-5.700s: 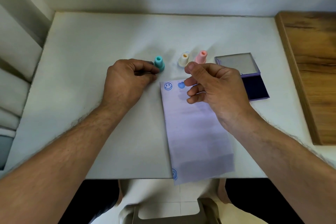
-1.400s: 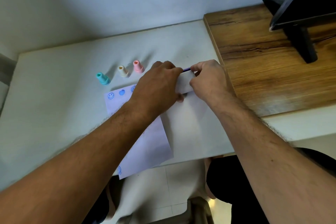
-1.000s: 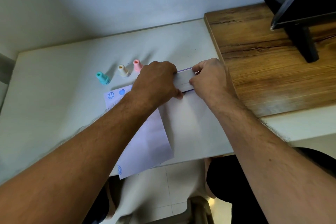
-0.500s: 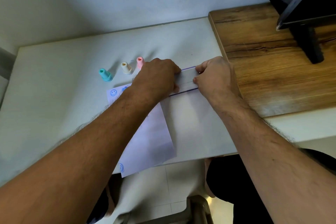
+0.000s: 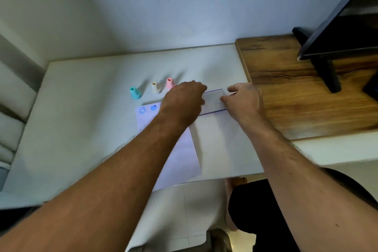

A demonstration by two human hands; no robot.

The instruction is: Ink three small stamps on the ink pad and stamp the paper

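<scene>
Three little stamps, teal stamp (image 5: 135, 92), cream stamp (image 5: 155, 87) and pink stamp (image 5: 169, 83), stand in a row toward the table's (image 5: 81, 108) far edge, just behind the paper (image 5: 180, 157) that overhangs the near edge. Over by the wooden board (image 5: 296, 96), the closed ink pad (image 5: 214, 101) sits between both hands. The left hand (image 5: 184, 102) reaches across the paper's top and curls over the pad's left end, while the right hand (image 5: 243, 101) pinches its right end.

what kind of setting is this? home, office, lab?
Likely a home desk corner, though I can't be sure: a small white table against a plain wall, a wooden desktop beside it bearing a dark monitor on a stand, and cushioned seating at the left edge.
</scene>
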